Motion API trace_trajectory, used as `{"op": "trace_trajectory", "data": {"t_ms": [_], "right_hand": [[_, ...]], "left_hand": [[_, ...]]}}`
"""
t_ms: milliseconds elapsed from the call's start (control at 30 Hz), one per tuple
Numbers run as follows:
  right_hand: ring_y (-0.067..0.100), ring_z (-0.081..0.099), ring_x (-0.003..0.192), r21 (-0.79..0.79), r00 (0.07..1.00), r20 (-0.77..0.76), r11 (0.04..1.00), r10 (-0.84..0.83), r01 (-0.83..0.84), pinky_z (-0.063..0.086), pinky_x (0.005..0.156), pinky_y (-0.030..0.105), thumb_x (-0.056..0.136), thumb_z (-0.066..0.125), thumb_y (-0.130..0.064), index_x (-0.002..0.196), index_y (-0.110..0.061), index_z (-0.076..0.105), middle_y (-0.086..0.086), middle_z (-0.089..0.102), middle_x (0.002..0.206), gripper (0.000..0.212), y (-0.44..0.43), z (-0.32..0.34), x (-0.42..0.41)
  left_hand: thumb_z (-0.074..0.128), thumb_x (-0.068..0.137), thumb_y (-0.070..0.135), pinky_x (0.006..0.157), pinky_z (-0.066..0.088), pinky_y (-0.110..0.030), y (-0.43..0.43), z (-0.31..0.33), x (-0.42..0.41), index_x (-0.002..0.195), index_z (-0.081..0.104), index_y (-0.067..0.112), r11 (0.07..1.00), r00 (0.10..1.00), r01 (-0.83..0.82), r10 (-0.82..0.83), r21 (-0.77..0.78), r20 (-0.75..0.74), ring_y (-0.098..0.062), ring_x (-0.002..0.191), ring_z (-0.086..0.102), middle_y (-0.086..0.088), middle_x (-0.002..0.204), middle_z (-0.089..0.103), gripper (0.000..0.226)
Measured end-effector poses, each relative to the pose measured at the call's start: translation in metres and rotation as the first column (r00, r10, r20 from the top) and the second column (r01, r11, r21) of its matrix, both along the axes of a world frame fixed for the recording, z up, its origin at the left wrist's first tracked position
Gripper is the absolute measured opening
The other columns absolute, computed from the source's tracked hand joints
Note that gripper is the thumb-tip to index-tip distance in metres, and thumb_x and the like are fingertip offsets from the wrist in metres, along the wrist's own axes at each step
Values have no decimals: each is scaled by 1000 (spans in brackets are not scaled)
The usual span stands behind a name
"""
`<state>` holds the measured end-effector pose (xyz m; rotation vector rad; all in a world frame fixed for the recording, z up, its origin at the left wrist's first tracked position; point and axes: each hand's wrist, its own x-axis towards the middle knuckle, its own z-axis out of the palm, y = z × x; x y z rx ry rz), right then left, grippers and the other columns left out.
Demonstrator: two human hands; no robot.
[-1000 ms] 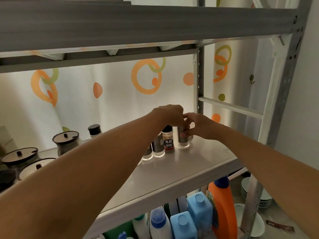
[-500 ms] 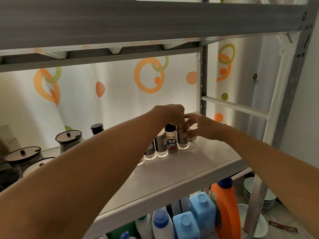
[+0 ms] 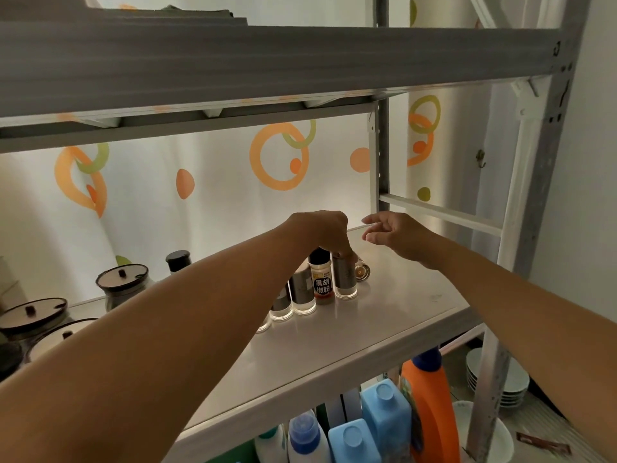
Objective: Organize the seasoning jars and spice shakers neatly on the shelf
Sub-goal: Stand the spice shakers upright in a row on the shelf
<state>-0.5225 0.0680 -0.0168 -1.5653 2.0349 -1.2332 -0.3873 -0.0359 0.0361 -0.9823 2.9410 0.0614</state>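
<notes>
Just right of the end shaker [image 3: 345,279], whose top the left hand [image 3: 320,228] grips, a toppled shaker [image 3: 362,272] lies end-on, nearest the loose-fingered, empty right hand [image 3: 397,235].

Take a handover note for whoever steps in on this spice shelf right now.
Hands: left hand grips the top of the end shaker; right hand open, holding nothing, above the shelf.
Done: shakers and the pepper bottle stand upright in a row.
To do: stand up the tipped shaker lying behind the row. The lidded jars sit at far left.
</notes>
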Motion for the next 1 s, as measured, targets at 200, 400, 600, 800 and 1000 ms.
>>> {"op": "trace_trajectory", "data": {"t_ms": [200, 400, 600, 800, 1000], "right_hand": [[20, 63, 85, 69, 986, -47, 985, -158, 161, 52, 80, 31, 92, 62, -22, 113, -3, 61, 11, 67, 95, 28, -18, 3, 0], [22, 67, 73, 287, 970, -94, 927, -222, 240, 56, 68, 28, 87, 69, -28, 99, 1, 61, 15, 68, 89, 33, -45, 0, 8], [24, 69, 84, 444, 974, -102, 866, -204, 228, 58, 76, 29, 86, 69, -28, 102, -2, 57, 15, 66, 93, 32, -69, 3, 17], [23, 65, 104, 581, 959, -170, 763, -228, 284, 54, 92, 33, 91, 61, -24, 108, -1, 57, 16, 63, 112, 29, -82, 1, 18], [23, 62, 66, 385, 965, -53, 886, -259, 258, 56, 68, 31, 81, 68, -12, 89, 1, 62, 16, 63, 81, 16, -75, 1, 13]], "left_hand": [[38, 99, 44, 85, 50, -35, -3, 9, -9, 93, 65, 5, 1000, 984, -25, 27, 9, -175, -20, 74, 62, -8, 93, 69, 48], [17, 97, 59, 99, 44, -40, 3, -3, -18, 111, 65, 0, 964, 957, -51, 122, 261, -265, -29, 101, 65, -14, 112, 69, 77], [15, 97, 59, 100, 45, -42, -1, 3, -17, 101, 64, 1, 951, 952, -7, 101, 309, -289, -34, 106, 64, -20, 115, 67, 76], [14, 97, 59, 100, 45, -42, -7, 9, -10, 96, 62, 0, 962, 950, -4, 89, 275, -301, -33, 104, 63, -21, 113, 66, 77], [41, 99, 44, 92, 51, -41, -15, 7, -8, 107, 64, -3, 990, 949, -17, 61, 143, -308, -28, 94, 65, -14, 104, 68, 53]]}}
